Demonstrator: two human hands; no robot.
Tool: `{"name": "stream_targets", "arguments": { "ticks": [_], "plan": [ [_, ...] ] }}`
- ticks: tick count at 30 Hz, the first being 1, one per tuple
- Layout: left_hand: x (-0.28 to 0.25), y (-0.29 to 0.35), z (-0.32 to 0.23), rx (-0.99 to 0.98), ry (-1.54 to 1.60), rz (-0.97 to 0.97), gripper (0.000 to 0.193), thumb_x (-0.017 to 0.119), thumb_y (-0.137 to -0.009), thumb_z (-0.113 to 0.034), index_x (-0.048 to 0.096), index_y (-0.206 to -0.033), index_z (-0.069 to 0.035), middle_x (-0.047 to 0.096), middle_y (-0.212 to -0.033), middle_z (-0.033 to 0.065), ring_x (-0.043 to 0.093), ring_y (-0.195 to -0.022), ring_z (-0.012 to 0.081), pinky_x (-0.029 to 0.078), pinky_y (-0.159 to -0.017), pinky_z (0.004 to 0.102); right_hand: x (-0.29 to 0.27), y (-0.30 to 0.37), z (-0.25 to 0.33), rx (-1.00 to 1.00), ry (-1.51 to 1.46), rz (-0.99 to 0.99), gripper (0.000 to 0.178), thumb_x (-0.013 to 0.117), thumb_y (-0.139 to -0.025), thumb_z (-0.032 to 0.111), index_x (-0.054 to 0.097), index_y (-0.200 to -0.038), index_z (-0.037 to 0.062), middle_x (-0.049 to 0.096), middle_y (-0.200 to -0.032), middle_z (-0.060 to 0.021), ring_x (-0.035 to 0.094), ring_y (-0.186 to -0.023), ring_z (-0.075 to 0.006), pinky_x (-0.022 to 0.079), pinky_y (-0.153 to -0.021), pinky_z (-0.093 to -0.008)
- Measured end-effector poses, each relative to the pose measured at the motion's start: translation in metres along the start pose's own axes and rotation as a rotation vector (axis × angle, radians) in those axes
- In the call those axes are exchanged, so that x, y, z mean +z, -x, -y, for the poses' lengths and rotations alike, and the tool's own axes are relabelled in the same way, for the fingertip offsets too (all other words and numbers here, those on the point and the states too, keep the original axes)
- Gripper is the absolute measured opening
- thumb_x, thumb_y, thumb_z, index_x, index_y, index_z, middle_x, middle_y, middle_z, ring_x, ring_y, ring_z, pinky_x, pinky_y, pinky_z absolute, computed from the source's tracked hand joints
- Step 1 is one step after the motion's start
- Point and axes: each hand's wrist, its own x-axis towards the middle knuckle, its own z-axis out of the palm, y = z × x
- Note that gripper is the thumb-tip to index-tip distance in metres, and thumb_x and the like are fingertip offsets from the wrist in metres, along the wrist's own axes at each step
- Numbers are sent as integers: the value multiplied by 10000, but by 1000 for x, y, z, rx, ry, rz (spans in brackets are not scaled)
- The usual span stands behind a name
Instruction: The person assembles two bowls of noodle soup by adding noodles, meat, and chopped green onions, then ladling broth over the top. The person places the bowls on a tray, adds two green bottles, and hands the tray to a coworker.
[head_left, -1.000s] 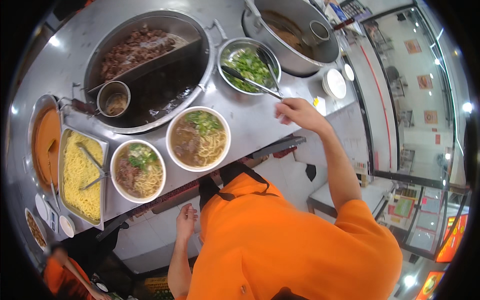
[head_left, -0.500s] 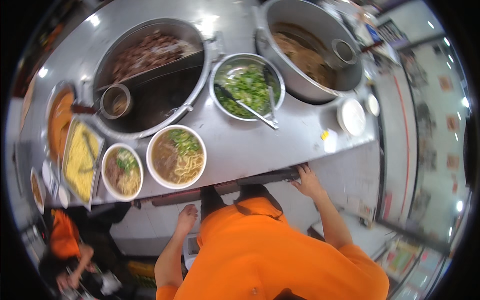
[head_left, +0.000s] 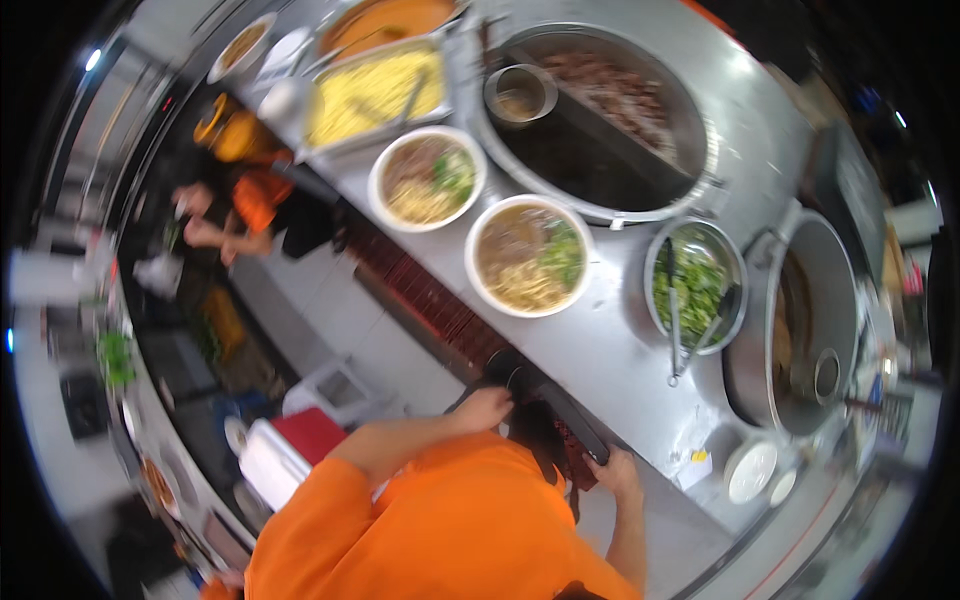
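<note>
My left hand (head_left: 485, 410) is loosely closed in front of my waist, beside a dark rounded shape (head_left: 505, 370) below the counter's near edge. Nothing shows in its blurred fingers. At the near edge, my right hand (head_left: 615, 472) touches the end of a black bar (head_left: 562, 405), thumb apart from the fingers. Two white bowls of noodle soup stand on the metal counter (head_left: 625, 370): a larger bowl (head_left: 530, 257) and a smaller bowl (head_left: 427, 180), both topped with meat and chopped greens. A steel bowl of chopped greens (head_left: 697, 290) holds tongs (head_left: 675, 315) to their right.
A divided pot (head_left: 690, 190) with meat chunks and a ladle (head_left: 520, 95) stands behind the bowls. A deep pot (head_left: 745, 350) is right, near white lids (head_left: 750, 472). A yellow-filled tray (head_left: 375, 95) sits left. A co-worker in an orange top (head_left: 262, 200) is beyond the counter's left end.
The view has swung left, so the counter now slants down to the right. My left hand has come up closer to the counter edge; my right hand stays at that edge.
</note>
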Motion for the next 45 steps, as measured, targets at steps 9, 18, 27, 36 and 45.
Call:
{"name": "stream_targets", "arguments": {
  "ticks": [9,18,27,36,45],
  "plan": [
    [118,97,51,-187,264,-468,363,622,-1002,-299,695,-1215,-14,726,-1161,223,688,-1116,411,546,-978,504,51,5,-61,-166,-74,-56,626,754,-810,159,607,-1345,-132,698,-1241,-339,677,-1214,-412,505,-1054,-463],
    [262,110,89,-74,350,-711,408,693,-935,-234,654,-1276,-14,709,-1189,220,690,-1127,381,553,-972,500,144,49,-15,-259,-367,-229,497,828,-898,175,641,-1243,-131,692,-1237,-288,670,-1092,-382,526,-1020,-438],
    [223,105,150,97,297,-1017,1081,761,-868,-269,96,-1659,50,165,-1706,330,181,-1597,464,232,-1291,524,286,-16,134,-86,-1080,348,466,815,-910,285,639,-1213,-23,684,-1107,-157,710,-970,-321,611,-893,-493],
    [-47,35,181,86,341,-696,945,767,-842,-231,269,-1614,-11,467,-1570,283,484,-1454,411,388,-1204,449,214,-9,220,-399,-741,252,688,698,-1032,277,415,-1583,-23,501,-1581,-176,490,-1450,-249,400,-1206,-366],
    [-112,-88,131,140,482,-493,1023,564,-834,36,35,-1697,-116,421,-1585,227,540,-1349,329,489,-1084,409,-15,89,68,-587,-734,654,687,639,-1078,292,338,-1641,40,497,-1597,-178,481,-1475,-280,365,-1240,-434]
  ]
}}
